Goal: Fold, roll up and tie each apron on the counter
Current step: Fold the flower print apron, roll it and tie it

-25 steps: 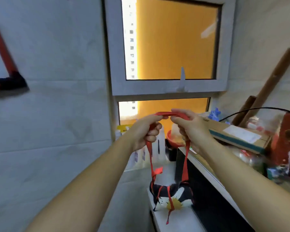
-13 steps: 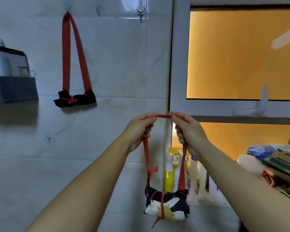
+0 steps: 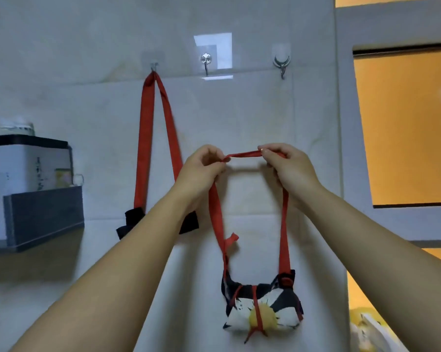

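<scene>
Where a second ago the counter and window filled the view, the tiled wall (image 3: pixel 239 118) with its row of hooks now faces the person, and the bundle hangs in front of it rather than just above the counter. Both hands have carried the rolled apron (image 3: pixel 262 311), a black, white and yellow floral bundle bound with red ties, up off the counter. It dangles below the hands, under the middle hook (image 3: pixel 205 62), hung by its red neck loop (image 3: pixel 243 155). The left hand (image 3: pixel 201 171) and right hand (image 3: pixel 288 168) each pinch the top of that loop between thumb and fingertips, fingers closed on the fabric, stretching it flat between them.

I judge from this that folding, rolling and tying are done for this apron, and that hanging it is the step in hand; the loop would have to rise well above where it is to reach a hook.

Counted: three wall hooks, the left hook (image 3: pixel 153 66) taken, the middle one and the right hook (image 3: pixel 282 64) bare. Two rolled aprons: the one held, and a darker hung apron (image 3: pixel 133 219) on the left hook by its own red loop, partly hidden behind the left forearm. One grey wall shelf (image 3: pixel 44 212) at the wall's left edge, one window frame (image 3: pixel 346 148) at its right
</scene>
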Action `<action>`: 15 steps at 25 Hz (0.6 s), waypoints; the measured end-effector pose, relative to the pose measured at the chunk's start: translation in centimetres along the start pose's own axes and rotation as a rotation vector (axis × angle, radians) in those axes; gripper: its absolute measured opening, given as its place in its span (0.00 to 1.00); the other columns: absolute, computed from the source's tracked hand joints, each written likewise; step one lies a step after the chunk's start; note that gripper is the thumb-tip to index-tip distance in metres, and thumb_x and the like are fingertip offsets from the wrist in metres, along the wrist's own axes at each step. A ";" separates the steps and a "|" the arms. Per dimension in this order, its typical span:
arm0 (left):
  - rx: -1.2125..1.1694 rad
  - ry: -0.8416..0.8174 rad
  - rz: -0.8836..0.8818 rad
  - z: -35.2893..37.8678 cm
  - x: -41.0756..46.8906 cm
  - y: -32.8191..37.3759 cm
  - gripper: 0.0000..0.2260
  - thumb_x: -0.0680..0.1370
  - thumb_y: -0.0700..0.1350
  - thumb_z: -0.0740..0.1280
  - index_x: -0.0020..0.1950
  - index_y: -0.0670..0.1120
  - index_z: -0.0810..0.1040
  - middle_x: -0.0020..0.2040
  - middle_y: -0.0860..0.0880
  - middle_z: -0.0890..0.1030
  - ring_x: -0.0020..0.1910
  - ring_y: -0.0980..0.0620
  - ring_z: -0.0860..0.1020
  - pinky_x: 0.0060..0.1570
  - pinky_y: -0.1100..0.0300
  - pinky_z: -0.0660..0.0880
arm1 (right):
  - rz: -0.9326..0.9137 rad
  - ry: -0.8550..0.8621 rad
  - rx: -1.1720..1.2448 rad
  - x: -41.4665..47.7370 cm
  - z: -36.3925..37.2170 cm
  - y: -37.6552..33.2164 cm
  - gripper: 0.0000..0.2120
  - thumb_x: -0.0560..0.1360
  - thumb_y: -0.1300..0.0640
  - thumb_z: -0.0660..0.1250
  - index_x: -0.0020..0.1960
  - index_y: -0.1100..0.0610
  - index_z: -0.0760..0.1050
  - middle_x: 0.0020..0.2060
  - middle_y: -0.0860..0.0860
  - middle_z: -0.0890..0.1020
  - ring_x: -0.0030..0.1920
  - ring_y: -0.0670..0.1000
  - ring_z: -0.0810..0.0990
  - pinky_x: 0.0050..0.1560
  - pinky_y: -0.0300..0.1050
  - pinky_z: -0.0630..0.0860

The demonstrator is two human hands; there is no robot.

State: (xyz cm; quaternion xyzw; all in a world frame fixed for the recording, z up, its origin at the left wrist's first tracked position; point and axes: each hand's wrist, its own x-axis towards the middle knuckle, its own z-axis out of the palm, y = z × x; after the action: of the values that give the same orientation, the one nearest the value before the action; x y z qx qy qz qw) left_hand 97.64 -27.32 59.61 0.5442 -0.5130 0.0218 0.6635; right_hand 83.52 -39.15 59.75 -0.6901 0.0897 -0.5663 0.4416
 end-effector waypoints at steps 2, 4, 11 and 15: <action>0.140 0.011 0.098 -1.0 2.1 1.1 0.13 0.76 0.33 0.62 0.39 0.50 0.79 0.38 0.50 0.79 0.30 0.58 0.72 0.36 0.65 0.70 | -0.079 0.018 -0.022 2.3 1.3 -1.2 0.07 0.77 0.57 0.67 0.52 0.54 0.82 0.33 0.40 0.76 0.28 0.36 0.72 0.32 0.29 0.65; 0.262 0.053 0.194 -1.8 4.0 2.1 0.15 0.76 0.34 0.61 0.40 0.52 0.82 0.37 0.51 0.78 0.30 0.56 0.72 0.34 0.64 0.70 | -0.157 0.016 -0.032 4.3 2.3 -2.5 0.07 0.77 0.59 0.66 0.52 0.54 0.82 0.34 0.41 0.77 0.27 0.34 0.72 0.31 0.27 0.65; 0.510 0.273 0.545 -3.7 9.4 5.1 0.13 0.78 0.37 0.62 0.57 0.50 0.82 0.54 0.54 0.77 0.46 0.60 0.75 0.48 0.78 0.67 | -0.395 -0.008 -0.188 9.8 5.4 -7.0 0.09 0.76 0.61 0.63 0.48 0.49 0.79 0.39 0.50 0.82 0.35 0.42 0.77 0.33 0.36 0.67; 0.534 0.323 0.592 -4.3 11.7 6.1 0.16 0.78 0.36 0.61 0.64 0.48 0.78 0.58 0.50 0.75 0.49 0.57 0.75 0.50 0.77 0.67 | -0.507 0.077 -0.271 12.2 7.4 -8.8 0.09 0.75 0.58 0.63 0.47 0.47 0.79 0.38 0.46 0.81 0.40 0.47 0.78 0.42 0.43 0.73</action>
State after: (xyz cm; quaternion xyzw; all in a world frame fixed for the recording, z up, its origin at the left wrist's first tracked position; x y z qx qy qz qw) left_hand 102.40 -27.88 72.67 0.5159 -0.5131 0.4281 0.5360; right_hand 90.76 -37.73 74.79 -0.7213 0.0057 -0.6671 0.1861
